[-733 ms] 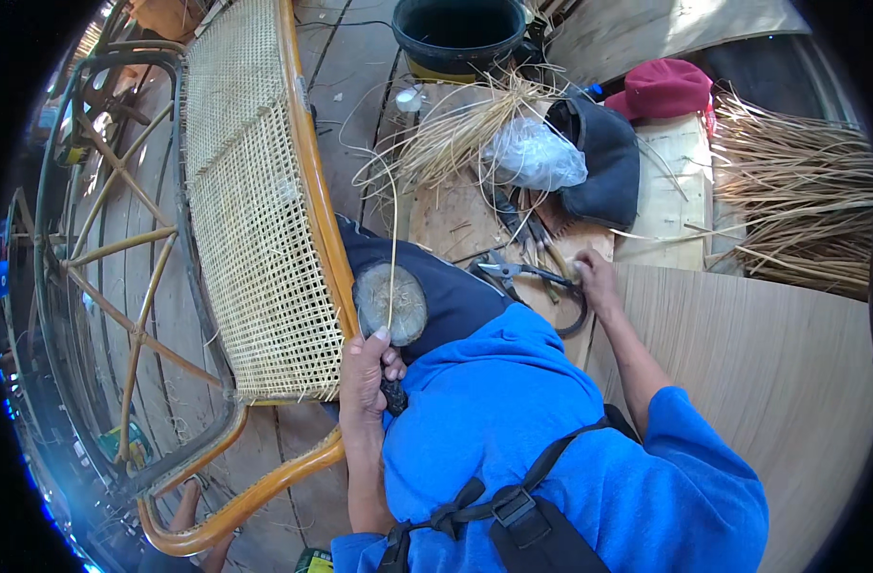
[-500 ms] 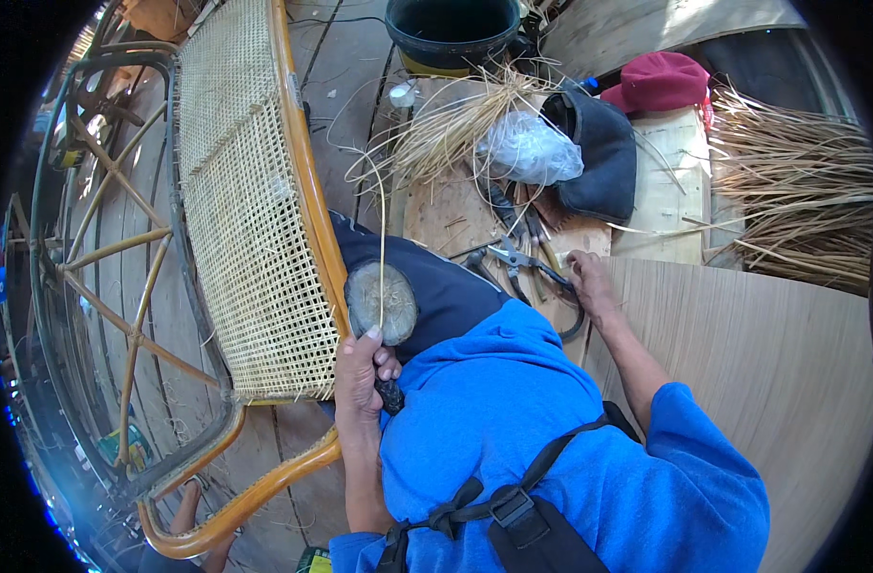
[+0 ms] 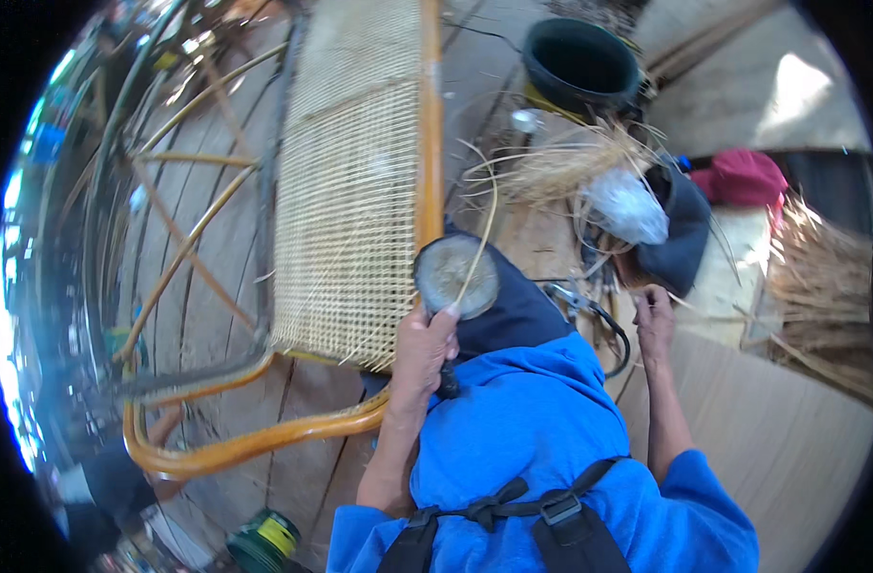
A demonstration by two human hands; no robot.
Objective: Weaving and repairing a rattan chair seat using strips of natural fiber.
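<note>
My left hand (image 3: 425, 351) pinches a pale cane strip (image 3: 483, 234) between thumb and fingers. The strip rises across a round worn patch (image 3: 455, 275) on the knee and bends at its top. A short black handle (image 3: 448, 380) also sits in that fist; the rest of the tool is hidden. Just left of this hand stands a wooden-framed seat with a woven cane panel (image 3: 350, 215), loose strip ends along its lower edge. My right hand (image 3: 655, 323) has its fingers curled, right of metal cutters (image 3: 572, 298) with a black curved handle (image 3: 623, 344). What its fingertips hold is unclear.
Beyond lie a bundle of cane strips (image 3: 575, 172), a clear plastic bag (image 3: 627, 207), a dark pouch (image 3: 675, 239) and a maroon cap (image 3: 742, 179). A black bucket (image 3: 581, 67) stands behind. A plywood sheet (image 3: 742, 420) lies right; another person's foot (image 3: 166, 423) shows lower left.
The view has turned, shifting the scene rightward. My right hand has moved away from the cutters, fingers curled. My left hand still holds the strip and the black handle.
</note>
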